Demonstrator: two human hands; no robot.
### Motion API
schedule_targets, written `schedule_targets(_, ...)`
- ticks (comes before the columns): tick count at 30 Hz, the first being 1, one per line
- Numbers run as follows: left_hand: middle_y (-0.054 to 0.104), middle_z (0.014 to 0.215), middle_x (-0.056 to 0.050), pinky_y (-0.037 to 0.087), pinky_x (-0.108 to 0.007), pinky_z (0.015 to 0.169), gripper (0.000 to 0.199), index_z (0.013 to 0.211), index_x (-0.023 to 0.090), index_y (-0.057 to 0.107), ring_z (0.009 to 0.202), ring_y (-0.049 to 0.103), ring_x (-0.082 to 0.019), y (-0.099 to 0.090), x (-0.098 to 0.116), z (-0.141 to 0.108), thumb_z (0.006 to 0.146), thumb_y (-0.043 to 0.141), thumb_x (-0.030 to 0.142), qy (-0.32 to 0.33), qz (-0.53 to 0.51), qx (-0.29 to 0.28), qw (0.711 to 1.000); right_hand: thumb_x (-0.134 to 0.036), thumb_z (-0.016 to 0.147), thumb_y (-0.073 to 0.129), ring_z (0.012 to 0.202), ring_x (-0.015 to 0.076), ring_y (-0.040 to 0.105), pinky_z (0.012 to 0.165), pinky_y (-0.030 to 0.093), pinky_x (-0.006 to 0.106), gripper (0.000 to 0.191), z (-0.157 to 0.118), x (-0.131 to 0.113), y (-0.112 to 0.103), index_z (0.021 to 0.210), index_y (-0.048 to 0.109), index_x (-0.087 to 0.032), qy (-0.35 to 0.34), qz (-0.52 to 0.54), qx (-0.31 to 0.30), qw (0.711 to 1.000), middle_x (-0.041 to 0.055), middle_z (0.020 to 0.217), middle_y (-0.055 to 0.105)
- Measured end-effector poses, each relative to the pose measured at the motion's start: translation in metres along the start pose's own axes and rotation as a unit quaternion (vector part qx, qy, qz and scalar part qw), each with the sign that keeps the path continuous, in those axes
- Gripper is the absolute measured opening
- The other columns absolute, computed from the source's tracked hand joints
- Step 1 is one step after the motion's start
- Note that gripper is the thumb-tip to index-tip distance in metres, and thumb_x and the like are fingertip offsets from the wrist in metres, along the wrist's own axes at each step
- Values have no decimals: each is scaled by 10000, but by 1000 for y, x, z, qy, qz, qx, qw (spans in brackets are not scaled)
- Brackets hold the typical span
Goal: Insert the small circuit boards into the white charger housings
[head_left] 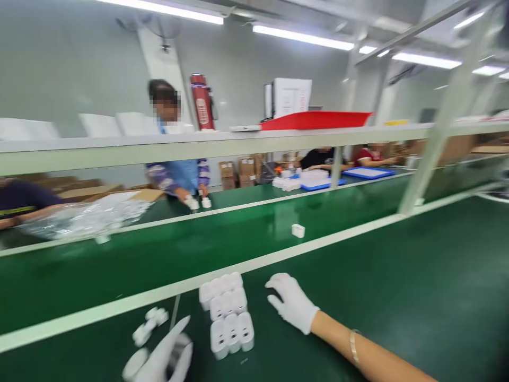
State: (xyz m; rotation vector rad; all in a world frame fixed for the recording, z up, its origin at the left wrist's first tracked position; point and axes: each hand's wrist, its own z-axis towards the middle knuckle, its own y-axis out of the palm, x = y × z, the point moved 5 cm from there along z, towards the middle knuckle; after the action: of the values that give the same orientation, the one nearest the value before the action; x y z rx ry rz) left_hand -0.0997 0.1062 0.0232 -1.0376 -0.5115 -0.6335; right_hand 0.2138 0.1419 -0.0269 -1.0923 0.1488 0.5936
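White gloves cover both hands. My right hand (pixel 292 303) is over the dark green table, right of a block of white oval cases (pixel 228 310) in rows; its fingers are apart and nothing shows between them. At the bottom left, my left hand (pixel 169 353) is partly cut off by the frame, with its thumb and fingers around a dark object that is blurred. A white round piece (pixel 135 363) lies against its left side. Small white parts (pixel 150 324) sit in a loose group above that hand.
Behind a pale rail (pixel 278 258), a green belt (pixel 167 246) carries one white piece (pixel 298 230). A shelf (pixel 238 145) holding a red tray (pixel 318 120) and a red flask (pixel 202 102) spans the view. Across the belt, a person (pixel 178 175) handles white parts.
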Motion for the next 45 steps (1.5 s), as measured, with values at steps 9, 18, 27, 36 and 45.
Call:
schedule_targets(9,634,907,-18,546,-283,738,307,1191,234,562,734,612,-134,5,-9,-24,908,444,206,98,49,-157,982,-389,921,474,1030,250,602,914,499,434,334,-8,7,16,1141,664,-224,-37,-87,27,995,114,1180,613)
schedule_targets(18,648,990,-51,509,-353,878,148,937,216,682,972,605,-207,7,-7,-31,812,605,205,136,109,-185,967,-411,908,466,919,255,647,749,550,407,323,-9,5,18,988,739,-258,-141,-167,51,974,104,1074,671)
schedule_targets(27,642,1022,-90,512,-461,820,405,1216,230,583,933,590,-267,13,-9,-33,811,587,220,157,160,-221,949,-450,915,457,922,254,631,794,537,409,460,-8,10,21,1279,594,-206,-104,-160,64,980,133,1129,636)
schedule_targets(36,617,1050,-55,500,-378,887,241,1076,245,643,985,581,-208,12,-13,-31,849,567,220,152,148,-215,953,-352,946,429,955,260,599,776,497,422,308,-6,3,13,1011,699,-218,-119,-155,-7,981,120,1086,618)
schedule_targets(45,602,1113,-77,501,-435,924,329,1229,264,569,1004,588,-227,11,-15,-24,919,460,287,145,157,-268,940,-315,935,448,1016,269,554,846,468,431,423,-4,0,13,1325,504,-158,-68,-147,-22,987,153,1160,573)
